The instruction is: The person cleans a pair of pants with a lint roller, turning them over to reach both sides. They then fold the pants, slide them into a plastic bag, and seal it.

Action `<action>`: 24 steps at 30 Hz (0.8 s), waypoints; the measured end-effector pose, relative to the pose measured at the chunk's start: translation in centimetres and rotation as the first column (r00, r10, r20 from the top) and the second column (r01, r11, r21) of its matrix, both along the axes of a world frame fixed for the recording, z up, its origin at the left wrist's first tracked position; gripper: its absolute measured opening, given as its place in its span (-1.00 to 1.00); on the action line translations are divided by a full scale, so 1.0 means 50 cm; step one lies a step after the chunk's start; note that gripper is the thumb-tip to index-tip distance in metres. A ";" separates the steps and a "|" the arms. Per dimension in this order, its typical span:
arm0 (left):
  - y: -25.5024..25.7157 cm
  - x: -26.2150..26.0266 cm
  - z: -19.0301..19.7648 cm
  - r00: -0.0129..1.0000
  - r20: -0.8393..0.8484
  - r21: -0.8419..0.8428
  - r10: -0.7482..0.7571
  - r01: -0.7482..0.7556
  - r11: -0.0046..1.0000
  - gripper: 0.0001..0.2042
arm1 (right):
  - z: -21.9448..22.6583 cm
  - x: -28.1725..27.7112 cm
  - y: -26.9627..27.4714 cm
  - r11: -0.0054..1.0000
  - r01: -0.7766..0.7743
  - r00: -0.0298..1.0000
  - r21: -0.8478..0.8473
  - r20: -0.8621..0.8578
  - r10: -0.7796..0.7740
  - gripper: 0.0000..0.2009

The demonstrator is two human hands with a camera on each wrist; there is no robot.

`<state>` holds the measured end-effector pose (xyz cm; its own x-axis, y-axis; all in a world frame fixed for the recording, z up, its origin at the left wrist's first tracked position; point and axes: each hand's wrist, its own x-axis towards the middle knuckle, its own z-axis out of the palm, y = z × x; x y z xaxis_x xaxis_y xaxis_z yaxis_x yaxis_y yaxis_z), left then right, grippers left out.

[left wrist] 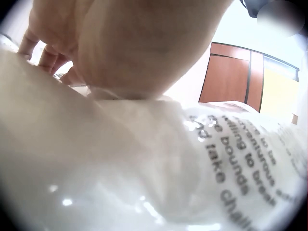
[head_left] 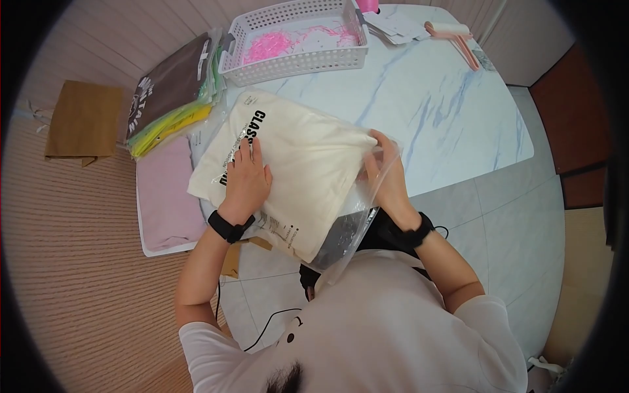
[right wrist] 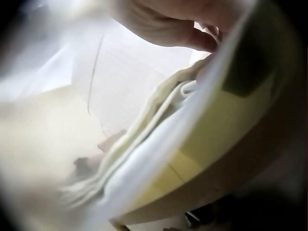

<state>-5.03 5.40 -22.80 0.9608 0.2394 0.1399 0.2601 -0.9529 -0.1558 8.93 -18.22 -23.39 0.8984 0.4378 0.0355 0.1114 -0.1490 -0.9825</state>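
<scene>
A folded cream garment (head_left: 308, 154) lies in a clear plastic bag (head_left: 354, 237) printed with black lettering, across the table's near edge. My left hand (head_left: 247, 185) rests on top of the bag, fingers extended over the lettering. In the left wrist view, the heel of that hand is close over the shiny printed plastic (left wrist: 120, 163). At the bag's loose right end, my right hand (head_left: 386, 175) pinches a corner of the garment, partly behind clear film. Layered cloth edges (right wrist: 144, 118) run up to its fingers in the right wrist view.
A white basket (head_left: 298, 67) with pink shredded filler stands at the back. Left of it is a stack of bagged garments (head_left: 171, 88), with a folded pink garment (head_left: 167, 190) in front. Papers (head_left: 395, 27) and a pink-handled roller (head_left: 458, 43) lie on the marble-patterned table (head_left: 458, 124).
</scene>
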 end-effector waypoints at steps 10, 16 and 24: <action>-0.161 -0.088 0.095 0.960 0.084 -0.482 -0.266 0.273 0.833 -0.33 | 0.027 -0.015 -0.018 0.741 -0.324 0.186 -0.588 0.729 0.659 -0.60; -0.190 -0.148 0.026 0.968 0.095 -0.531 -0.234 0.248 0.810 -0.30 | 0.023 -0.001 -0.006 0.721 -0.218 0.441 -0.658 0.592 0.674 -0.49; -0.047 -0.213 0.042 0.725 0.569 -0.375 0.389 -0.192 0.907 -0.61 | 0.025 -0.012 -0.011 0.634 -0.255 0.387 -0.730 0.524 0.759 -0.43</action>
